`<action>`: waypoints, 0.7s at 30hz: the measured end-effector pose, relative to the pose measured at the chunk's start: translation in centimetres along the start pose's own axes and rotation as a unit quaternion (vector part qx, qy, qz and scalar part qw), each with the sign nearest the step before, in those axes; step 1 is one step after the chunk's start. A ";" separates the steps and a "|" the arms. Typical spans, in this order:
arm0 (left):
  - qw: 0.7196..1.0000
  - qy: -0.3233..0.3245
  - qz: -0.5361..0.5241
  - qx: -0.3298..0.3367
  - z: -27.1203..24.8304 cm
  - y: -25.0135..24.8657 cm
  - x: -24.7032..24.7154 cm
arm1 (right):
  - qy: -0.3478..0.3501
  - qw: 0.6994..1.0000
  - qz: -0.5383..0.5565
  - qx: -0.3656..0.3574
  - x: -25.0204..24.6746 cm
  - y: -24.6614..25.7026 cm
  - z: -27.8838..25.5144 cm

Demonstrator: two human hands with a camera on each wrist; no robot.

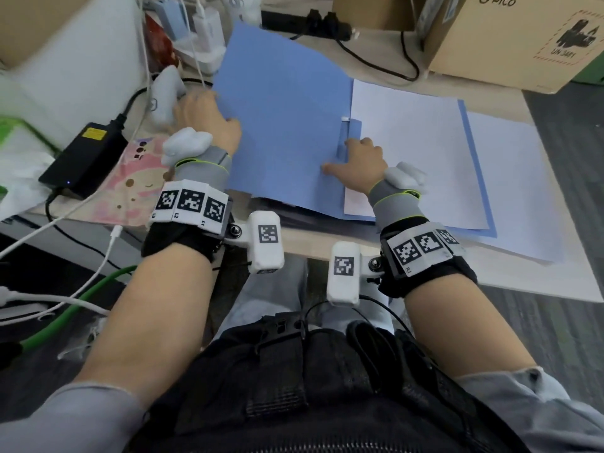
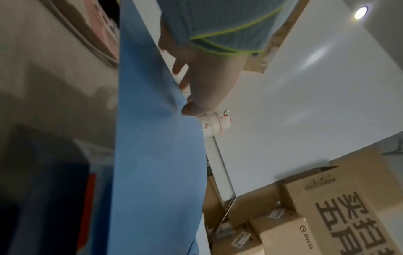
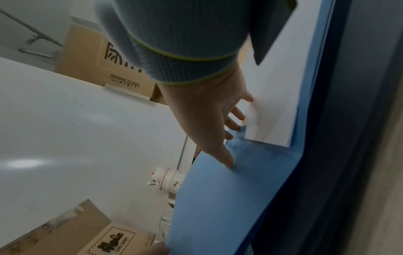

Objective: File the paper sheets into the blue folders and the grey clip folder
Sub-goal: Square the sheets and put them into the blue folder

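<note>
Blue folder (image 1: 287, 132) open on desk (image 1: 304, 238); left fingers (image 2: 185, 82) pinch cover, right fingers (image 3: 229, 160) flat.

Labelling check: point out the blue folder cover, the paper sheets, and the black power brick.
blue folder cover (image 1: 281, 125), head view, middle of raised flap
paper sheets (image 1: 418, 152), head view, centre of top sheet
power brick (image 1: 83, 158), head view, top face

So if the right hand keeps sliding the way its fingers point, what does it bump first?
Probably the small blue spine clip: the right hand already has fingertips at it, on the open blue folder.
</note>
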State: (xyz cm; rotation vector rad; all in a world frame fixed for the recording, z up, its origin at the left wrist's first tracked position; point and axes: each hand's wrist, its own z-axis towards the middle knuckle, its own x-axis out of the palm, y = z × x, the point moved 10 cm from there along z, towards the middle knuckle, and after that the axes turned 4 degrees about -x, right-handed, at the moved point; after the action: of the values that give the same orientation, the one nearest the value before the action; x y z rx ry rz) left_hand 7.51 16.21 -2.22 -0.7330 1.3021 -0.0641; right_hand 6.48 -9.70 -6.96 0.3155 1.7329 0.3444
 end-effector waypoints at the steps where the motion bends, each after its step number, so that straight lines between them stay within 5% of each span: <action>1: 1.000 0.005 -0.020 -0.001 0.0 0.1 -0.5 | -0.003 1.000 0.002 0.006 0.1 0.1 -0.1; 9: 0.964 -0.014 -0.257 0.070 -1.0 -2.2 -5.7 | -0.012 0.997 0.056 0.046 0.3 0.4 -0.1; 16: 0.863 0.127 -0.487 0.041 -3.6 -4.5 -6.7 | -0.029 0.979 0.194 0.054 -0.2 -1.2 -0.3; 21: 0.839 0.201 -0.497 0.088 -6.3 -8.5 -5.7 | -0.027 0.951 0.306 0.041 -1.2 -1.7 -0.9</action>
State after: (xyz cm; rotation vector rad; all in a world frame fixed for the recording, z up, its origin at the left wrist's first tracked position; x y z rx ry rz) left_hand 3.25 9.23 6.63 -1.2127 1.1453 -1.2229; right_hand 5.76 -11.81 -6.44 0.9220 1.5663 0.7041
